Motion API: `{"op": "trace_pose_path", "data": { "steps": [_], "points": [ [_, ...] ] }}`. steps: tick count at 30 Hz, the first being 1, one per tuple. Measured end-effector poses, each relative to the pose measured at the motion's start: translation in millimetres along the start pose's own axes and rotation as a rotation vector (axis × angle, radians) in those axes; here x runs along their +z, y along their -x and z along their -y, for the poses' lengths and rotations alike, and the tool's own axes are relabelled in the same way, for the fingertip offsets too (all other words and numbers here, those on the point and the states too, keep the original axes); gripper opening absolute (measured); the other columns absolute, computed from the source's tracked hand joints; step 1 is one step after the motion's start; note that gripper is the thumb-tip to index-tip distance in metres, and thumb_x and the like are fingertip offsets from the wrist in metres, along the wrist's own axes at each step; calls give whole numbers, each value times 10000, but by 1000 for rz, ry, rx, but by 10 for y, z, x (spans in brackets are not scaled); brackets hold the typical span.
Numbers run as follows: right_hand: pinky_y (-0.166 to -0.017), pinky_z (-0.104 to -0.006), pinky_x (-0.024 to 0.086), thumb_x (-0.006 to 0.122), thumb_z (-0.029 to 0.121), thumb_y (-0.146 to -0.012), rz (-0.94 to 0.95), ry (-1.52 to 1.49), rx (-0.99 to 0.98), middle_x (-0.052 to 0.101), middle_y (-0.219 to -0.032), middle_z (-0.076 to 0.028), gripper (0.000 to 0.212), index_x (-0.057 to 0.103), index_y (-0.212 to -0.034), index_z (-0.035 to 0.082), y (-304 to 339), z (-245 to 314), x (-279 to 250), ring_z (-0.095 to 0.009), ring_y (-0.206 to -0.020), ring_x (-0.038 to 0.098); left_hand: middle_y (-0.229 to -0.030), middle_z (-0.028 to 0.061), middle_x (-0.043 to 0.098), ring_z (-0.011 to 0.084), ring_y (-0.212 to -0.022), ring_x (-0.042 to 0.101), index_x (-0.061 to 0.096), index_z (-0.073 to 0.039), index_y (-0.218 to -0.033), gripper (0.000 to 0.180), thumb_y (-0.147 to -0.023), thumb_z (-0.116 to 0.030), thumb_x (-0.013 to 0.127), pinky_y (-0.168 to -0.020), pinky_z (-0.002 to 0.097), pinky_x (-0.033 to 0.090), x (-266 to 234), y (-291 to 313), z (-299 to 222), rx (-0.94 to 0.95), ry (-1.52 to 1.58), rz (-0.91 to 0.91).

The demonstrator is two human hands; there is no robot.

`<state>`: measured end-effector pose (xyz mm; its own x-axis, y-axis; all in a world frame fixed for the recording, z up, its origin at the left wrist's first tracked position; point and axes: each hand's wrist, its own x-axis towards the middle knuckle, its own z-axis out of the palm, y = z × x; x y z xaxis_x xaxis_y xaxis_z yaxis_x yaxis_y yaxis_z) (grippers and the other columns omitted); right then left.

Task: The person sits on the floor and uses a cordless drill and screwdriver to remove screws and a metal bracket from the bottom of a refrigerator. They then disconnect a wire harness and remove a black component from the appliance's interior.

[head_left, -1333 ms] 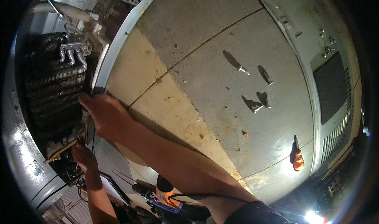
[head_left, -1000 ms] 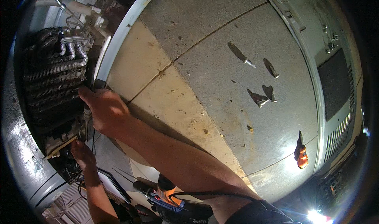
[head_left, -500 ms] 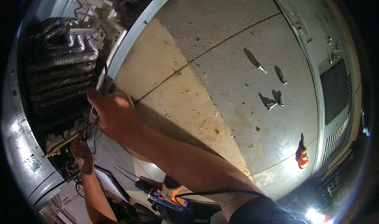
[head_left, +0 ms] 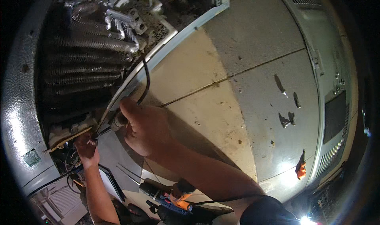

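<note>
My right hand [head_left: 146, 128] is closed around a black cable [head_left: 148, 80], just outside the pale metal edge [head_left: 142, 68] of an opened appliance. The cable bows out from that edge and runs into my fingers. A short brownish cylinder [head_left: 118, 121] shows beside my fingertips; its kind is unclear. Between my hands a thin dark length crosses to my left hand [head_left: 87, 147]. That hand is closed at the appliance's lower corner, below a thin yellowish strip [head_left: 71, 140]; what its fingers pinch is hidden. A dusty finned coil [head_left: 85, 70] fills the cavity beyond.
A cordless drill [head_left: 174, 201] with orange and blue parts lies near my right forearm. On the tiled floor are several screws [head_left: 284, 93] and an orange-handled screwdriver [head_left: 301, 170]. A grey vented panel [head_left: 336, 118] lies at right. Dark wires [head_left: 68, 159] hang by my left hand.
My right hand has drawn away from the coil, and the black cable now bows outward past the metal edge. My left hand stays at the lower corner. The view has shifted.
</note>
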<state>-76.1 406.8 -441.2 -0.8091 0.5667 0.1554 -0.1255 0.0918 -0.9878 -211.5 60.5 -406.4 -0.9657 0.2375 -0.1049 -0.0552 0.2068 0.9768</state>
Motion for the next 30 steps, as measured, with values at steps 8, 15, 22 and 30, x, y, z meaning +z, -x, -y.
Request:
{"op": "trace_pose_path", "data": {
  "steps": [8, 15, 22, 30],
  "points": [
    [-558, -389, 528, 684, 74, -843, -109, 42, -80, 627, -721, -107, 254, 568, -1068, 61, -149, 78, -312, -269, -626, 659, -1194, 26, 687, 149, -1086, 637, 653, -89, -1267, 459, -847, -185, 811, -876, 251, 517, 328, 36, -42, 84, -161, 33],
    [-506, -271, 425, 530, 255, -1064, -65, -354, 505, 622, -772, -78, 258, 592, -989, 16, -665, -73, -554, -110, -564, 511, -1153, 11, 693, 156, -1063, 625, 669, -79, -1215, 473, -794, -194, 852, -949, 321, 473, 421, 40, -56, -44, -301, -112],
    [-489, -255, 332, 502, 278, -1072, 54, -1029, 665, 599, -747, -119, 296, 538, -908, 35, -596, -106, -560, -89, -528, 397, -1084, 7, 693, 153, -1014, 616, 679, -48, -1115, 327, -820, -139, 783, -926, 305, 466, 392, 33, -28, 63, -304, -29],
    [-447, -252, 308, 565, 291, -1045, -56, -1074, 619, 603, -697, -137, 327, 532, -843, 36, -423, -93, -432, -109, -476, 417, -1126, 30, 683, 178, -1071, 620, 657, -47, -1140, 353, -789, -41, 698, -963, 338, 462, 398, -17, -27, 132, -377, 45]
  ]
}}
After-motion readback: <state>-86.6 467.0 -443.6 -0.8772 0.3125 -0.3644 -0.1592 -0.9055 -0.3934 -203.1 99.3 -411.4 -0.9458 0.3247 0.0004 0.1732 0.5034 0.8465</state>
